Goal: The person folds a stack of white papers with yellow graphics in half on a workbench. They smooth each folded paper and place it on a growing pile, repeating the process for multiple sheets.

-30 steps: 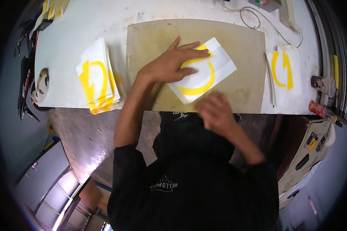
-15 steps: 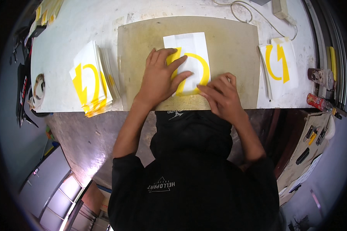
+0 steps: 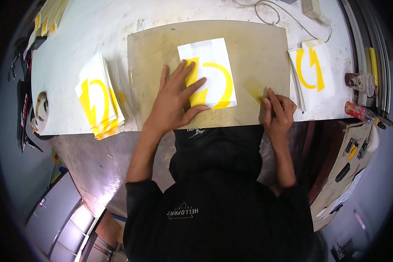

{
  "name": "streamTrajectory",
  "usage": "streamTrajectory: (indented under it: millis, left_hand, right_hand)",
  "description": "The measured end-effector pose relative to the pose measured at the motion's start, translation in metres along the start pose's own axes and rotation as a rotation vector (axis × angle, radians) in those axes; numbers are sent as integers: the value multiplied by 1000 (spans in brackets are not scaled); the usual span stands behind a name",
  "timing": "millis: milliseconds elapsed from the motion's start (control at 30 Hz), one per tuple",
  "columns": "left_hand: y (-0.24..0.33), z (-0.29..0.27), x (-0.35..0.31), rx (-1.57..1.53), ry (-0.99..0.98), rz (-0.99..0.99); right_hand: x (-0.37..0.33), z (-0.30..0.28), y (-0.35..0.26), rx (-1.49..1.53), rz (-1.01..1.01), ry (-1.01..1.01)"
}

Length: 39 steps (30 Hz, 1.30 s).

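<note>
A flat, folded white paper piece (image 3: 218, 52) with a bold yellow print lies on the tan board (image 3: 157, 37) in front of me. My left hand (image 3: 174, 94) rests on its left side, fingers spread and lying flat. Off to the right of it, low over the board, my right hand (image 3: 278, 112) is closed with the fingertips together. From those fingertips sticks out a see-through yellowish strip (image 3: 254, 89), smeared by motion; its kind is not clear.
A thick stack of similar printed papers (image 3: 96, 100) lies on the left of the white table (image 3: 87, 32), a smaller pile (image 3: 310, 72) on the right. A cup (image 3: 360, 84) and a red-labelled bottle (image 3: 358, 110) sit at the right edge. A cable (image 3: 288, 17) curls at the back.
My right hand has moved away from the paper's lower right corner to the right, with the yellowish strip now showing at its fingers. The left hand stays on the paper.
</note>
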State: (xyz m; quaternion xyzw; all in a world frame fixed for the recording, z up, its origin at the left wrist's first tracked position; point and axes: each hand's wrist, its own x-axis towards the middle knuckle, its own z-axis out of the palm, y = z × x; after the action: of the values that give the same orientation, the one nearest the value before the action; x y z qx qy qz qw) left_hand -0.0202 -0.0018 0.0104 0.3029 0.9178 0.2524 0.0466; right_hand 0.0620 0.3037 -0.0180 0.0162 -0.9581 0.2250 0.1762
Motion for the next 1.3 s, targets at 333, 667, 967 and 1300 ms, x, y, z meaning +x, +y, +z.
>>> streamTrajectory:
  millis: [333,667,967,1300]
  left_hand:
    - [8,16,-15,-915,501,-314]
    - [-22,-131,-105,68,605,-330]
    - [-10,-117,-125,243,643,-421]
    - [37,5,-2,-1607,449,-450]
  right_hand:
    - [33,-39,62,-263,117,122]
    - [41,-55,70,-253,138,32]
    - [47,-65,70,-27,454,34]
    - [19,-14,-45,122,-519,-133]
